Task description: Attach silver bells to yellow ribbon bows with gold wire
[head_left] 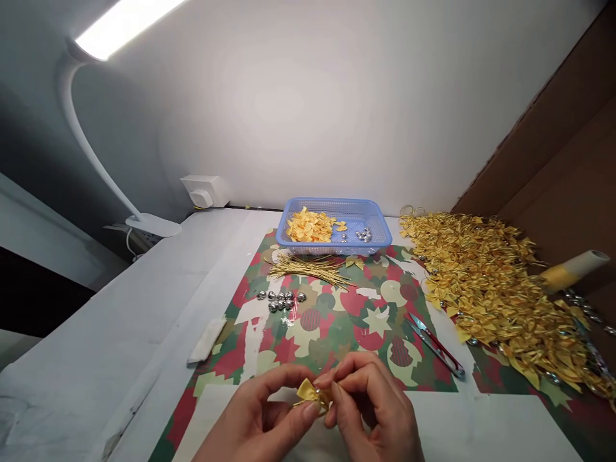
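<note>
Both hands meet low in the middle over the patterned paper. My left hand [262, 417] pinches a small yellow ribbon bow [310, 393] from the left, thumb and forefinger on it. My right hand [370, 404] grips the same bow from the right with its fingertips; a thin gold wire shows at the bow's middle. The bow is partly hidden by my fingers.
A blue basket [380, 232] holds yellow bows and silver bells. Gold wires [308, 268] and silver bells [282, 299] lie in front of it. Red snips [436, 345] lie at right, beside a big heap of finished gold bows [495, 289]. Lamp [151, 223] at left, cardboard at right.
</note>
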The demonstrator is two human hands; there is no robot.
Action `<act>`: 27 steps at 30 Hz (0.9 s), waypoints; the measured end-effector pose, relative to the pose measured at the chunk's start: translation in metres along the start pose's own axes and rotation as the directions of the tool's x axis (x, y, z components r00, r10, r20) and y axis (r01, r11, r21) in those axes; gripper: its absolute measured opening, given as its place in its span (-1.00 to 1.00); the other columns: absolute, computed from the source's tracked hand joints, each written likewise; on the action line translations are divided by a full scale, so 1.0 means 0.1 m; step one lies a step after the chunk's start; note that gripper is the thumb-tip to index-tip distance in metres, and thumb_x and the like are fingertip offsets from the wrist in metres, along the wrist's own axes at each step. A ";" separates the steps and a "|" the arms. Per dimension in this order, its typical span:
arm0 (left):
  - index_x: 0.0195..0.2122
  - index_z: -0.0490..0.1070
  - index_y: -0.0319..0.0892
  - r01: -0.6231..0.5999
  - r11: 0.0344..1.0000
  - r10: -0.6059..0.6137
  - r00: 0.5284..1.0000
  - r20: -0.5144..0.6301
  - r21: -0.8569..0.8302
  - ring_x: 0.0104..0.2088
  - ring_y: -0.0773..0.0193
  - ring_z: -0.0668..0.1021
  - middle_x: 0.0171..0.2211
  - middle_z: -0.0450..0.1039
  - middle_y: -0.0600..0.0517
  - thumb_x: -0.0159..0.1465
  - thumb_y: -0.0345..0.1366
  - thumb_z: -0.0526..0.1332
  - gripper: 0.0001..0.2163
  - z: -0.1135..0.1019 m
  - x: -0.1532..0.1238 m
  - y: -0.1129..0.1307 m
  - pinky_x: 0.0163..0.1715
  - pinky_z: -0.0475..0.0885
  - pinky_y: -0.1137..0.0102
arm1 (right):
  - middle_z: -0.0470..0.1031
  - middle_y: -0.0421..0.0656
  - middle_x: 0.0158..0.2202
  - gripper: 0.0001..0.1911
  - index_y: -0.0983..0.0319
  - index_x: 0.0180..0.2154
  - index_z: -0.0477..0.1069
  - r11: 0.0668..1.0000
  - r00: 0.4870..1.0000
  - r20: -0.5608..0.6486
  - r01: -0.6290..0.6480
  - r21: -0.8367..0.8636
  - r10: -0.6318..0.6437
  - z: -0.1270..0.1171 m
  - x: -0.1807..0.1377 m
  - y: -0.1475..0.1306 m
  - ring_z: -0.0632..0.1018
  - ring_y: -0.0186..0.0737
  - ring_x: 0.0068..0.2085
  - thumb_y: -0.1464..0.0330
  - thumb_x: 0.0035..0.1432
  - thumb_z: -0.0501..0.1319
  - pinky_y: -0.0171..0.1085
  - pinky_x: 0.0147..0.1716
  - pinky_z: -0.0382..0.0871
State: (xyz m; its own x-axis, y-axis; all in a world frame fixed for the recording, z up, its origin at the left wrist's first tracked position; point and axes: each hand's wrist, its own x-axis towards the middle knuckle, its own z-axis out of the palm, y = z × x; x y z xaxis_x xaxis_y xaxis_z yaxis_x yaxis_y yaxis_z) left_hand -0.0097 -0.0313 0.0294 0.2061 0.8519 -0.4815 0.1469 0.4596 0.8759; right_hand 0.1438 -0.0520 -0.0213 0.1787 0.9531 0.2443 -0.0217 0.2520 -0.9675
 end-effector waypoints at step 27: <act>-0.52 0.60 -0.06 -0.325 0.933 0.335 0.941 -0.047 0.152 -0.29 0.13 0.57 -0.40 0.57 0.03 0.22 -0.19 0.34 -0.81 -0.10 0.08 -0.04 -0.24 0.46 0.37 | 0.59 -0.15 -0.29 -0.71 0.20 -0.31 0.39 0.904 0.955 0.194 -0.279 0.325 0.224 -0.32 0.31 -0.30 0.61 -0.34 -0.39 0.14 0.40 0.19 -0.33 -0.36 0.53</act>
State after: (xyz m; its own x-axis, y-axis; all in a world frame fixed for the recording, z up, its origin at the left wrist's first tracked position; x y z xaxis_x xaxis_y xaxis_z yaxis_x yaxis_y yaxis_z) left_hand -0.0182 -0.0233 0.0226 0.1975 0.9675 -0.1581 0.2173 0.1141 0.9694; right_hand 0.1817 -0.0355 0.0127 -0.0255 0.9993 0.0290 -0.3892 0.0168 -0.9210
